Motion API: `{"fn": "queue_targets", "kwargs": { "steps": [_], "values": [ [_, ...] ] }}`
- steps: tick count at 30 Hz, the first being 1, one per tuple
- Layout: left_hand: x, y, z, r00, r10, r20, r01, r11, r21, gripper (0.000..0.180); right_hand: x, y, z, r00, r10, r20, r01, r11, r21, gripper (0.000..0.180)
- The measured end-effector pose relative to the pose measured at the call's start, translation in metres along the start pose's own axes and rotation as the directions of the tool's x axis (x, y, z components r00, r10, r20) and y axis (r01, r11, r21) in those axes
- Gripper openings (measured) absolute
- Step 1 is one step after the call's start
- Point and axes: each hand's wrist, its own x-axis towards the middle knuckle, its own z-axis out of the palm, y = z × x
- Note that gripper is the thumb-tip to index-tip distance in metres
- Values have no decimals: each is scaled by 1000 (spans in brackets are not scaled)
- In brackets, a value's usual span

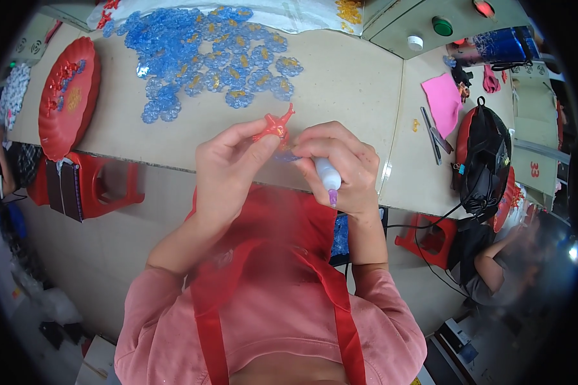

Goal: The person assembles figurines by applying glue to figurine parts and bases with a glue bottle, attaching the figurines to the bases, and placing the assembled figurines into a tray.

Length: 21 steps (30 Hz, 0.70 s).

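Note:
Pinched between the thumb and fingers of my left hand [228,163] is a small shiny red plastic figure [277,126], one thin arm sticking up. My right hand [350,163] is closed around a small white squeeze bottle [327,173] whose purple tip points down toward me. The thumb and fingertips of that hand also meet at a clear blue plastic piece [285,156], just below the red figure. Whether the two pieces are joined is hidden by my fingers. Beyond my hands, many clear blue flower-shaped pieces [239,96], several with yellow centres, lie on the pale table [347,83].
A red scalloped dish [87,67] with small red, blue and yellow parts stands at the left. Tweezers [430,135], a pink cloth [442,102] and a black bag [485,163] lie to the right. Red stools [112,183] stand below the table. Another person [504,263] sits at far right.

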Motion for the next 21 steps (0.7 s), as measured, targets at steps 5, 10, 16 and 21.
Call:
{"fn": "queue_targets", "kwargs": {
  "steps": [5,10,16,21],
  "values": [
    [-2,3,-2,1000,7,-8,-6,992,124,26,0,-6,-2,999,22,49,-20,999,-41,19],
    [5,3,-6,1000,16,10,-18,977,212,28,4,-5,0,997,20,70,-15,998,-59,19],
    [14,8,-9,993,-118,12,117,991,63,27,10,-7,13,988,147,-53,-141,984,106,26],
    [7,11,-4,995,-100,-25,100,995,3,26,-9,-11,27,929,334,-160,-298,930,217,26]
  ]
}}
